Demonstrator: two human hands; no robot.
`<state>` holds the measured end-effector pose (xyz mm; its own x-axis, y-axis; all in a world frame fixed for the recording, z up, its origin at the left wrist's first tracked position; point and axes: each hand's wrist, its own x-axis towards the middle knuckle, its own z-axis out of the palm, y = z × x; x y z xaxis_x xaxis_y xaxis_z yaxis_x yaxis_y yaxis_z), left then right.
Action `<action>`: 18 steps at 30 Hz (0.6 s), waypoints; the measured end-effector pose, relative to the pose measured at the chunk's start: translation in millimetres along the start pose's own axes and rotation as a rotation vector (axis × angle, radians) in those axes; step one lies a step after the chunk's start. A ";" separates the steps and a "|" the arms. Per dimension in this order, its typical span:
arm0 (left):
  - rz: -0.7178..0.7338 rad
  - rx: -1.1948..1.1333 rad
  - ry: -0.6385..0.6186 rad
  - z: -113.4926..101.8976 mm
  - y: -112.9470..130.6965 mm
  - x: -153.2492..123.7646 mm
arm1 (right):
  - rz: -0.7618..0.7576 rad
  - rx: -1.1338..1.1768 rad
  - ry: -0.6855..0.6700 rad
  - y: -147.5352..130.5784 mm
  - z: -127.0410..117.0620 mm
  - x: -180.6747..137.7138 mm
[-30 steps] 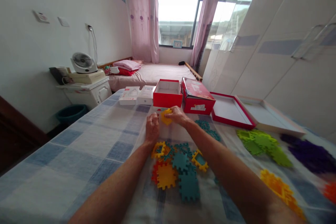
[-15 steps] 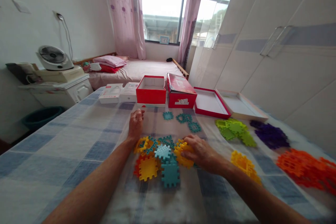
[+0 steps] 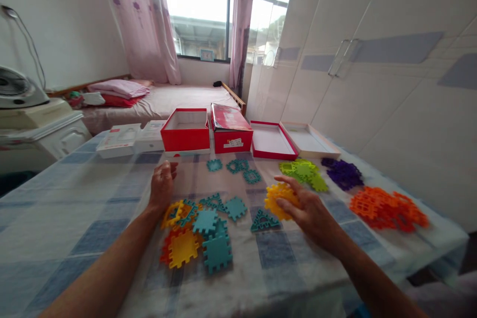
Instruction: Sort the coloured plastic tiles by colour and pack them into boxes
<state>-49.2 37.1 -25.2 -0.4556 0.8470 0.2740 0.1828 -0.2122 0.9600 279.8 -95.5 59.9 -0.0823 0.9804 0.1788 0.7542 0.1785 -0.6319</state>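
Nearest the camera, a mixed pile (image 3: 197, 236) of yellow, teal and orange toothed tiles lies just beside the left wrist. The left hand (image 3: 162, 186) rests on the checked tablecloth (image 3: 74, 208), fingers loosely curled around nothing. Well apart from it, the right hand (image 3: 309, 208) grips a small stack of yellow tiles (image 3: 278, 198), with one teal triangle (image 3: 264, 221) just below it. Farther on lie three single teal tiles (image 3: 238, 165), then a green heap (image 3: 305, 169), a purple heap (image 3: 342, 173) and an orange heap (image 3: 383, 203). At the far edge are two red boxes (image 3: 185, 138), two shallow trays (image 3: 272, 140) and two white boxes (image 3: 119, 140).
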 end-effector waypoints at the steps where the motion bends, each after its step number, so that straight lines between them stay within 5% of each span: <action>1: 0.005 0.004 -0.004 -0.2 -0.3 -0.1 | 0.038 -0.045 -0.001 9.1 -8.8 -1.5; 9: 0.019 0.007 0.003 0.0 0.2 0.2 | 0.089 -0.377 0.012 61.5 -8.3 -0.6; 18: 0.019 0.020 0.031 3.1 -1.2 1.5 | -0.127 -0.534 0.157 60.2 -1.4 -2.3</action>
<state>-47.4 40.2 -26.1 -0.4789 0.8271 0.2944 0.2088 -0.2184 0.9532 326.3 -87.1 22.5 -0.1267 0.9227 0.3641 0.9726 0.1877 -0.1370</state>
